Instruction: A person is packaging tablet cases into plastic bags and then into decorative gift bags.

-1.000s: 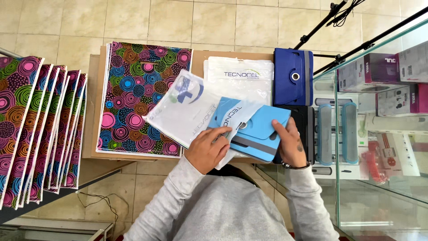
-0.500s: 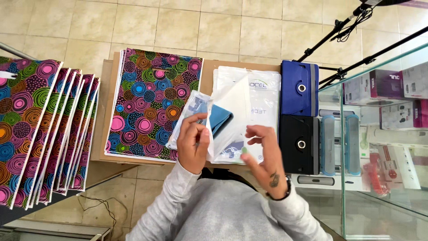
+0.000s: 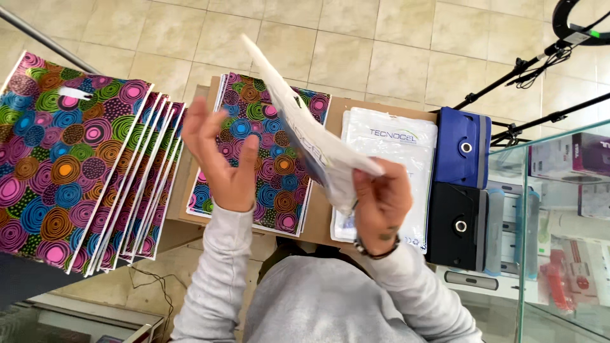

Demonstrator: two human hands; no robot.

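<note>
The right hand pinched the lower end of a white plastic sleeve, tilted up on edge over the middle of the cardboard stand; the left hand hung spread and empty just beside it. The sleeve hid part of the patterned bags; white packets lay right, then blue and black cases at the right edge
</note>
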